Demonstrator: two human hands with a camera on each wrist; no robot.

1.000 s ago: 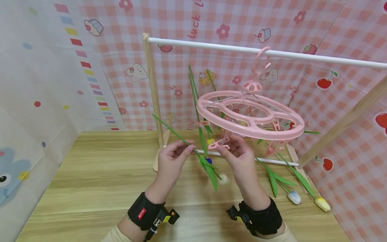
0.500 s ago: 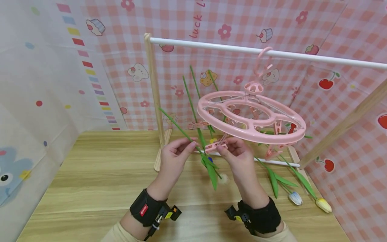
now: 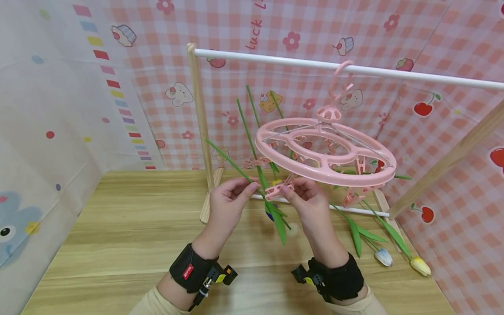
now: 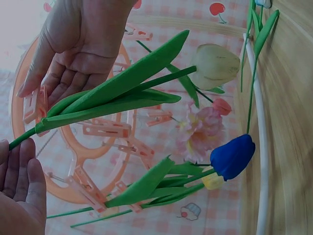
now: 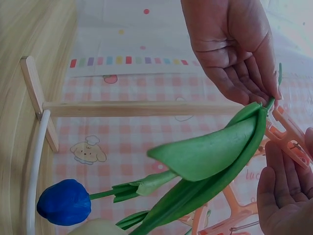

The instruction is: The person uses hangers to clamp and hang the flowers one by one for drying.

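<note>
The left hand [image 3: 228,202] pinches the green stem [image 3: 230,164] of an artificial tulip between curled fingertips, while the right hand [image 3: 309,203], just beside it, pinches a pink clip [image 3: 278,188] hanging under the round pink hanger [image 3: 324,151], the stem meeting the clip between both hands.

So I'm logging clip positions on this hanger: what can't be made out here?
- Head view: the clip mouth, covered by the right hand fingers, so stem seating is unclear.
- Head view: clips under the hanger, hidden by its ring.
- Left wrist view: the left hand, cut off by the edge.
- Right wrist view: the white flower, cut off below.
</note>
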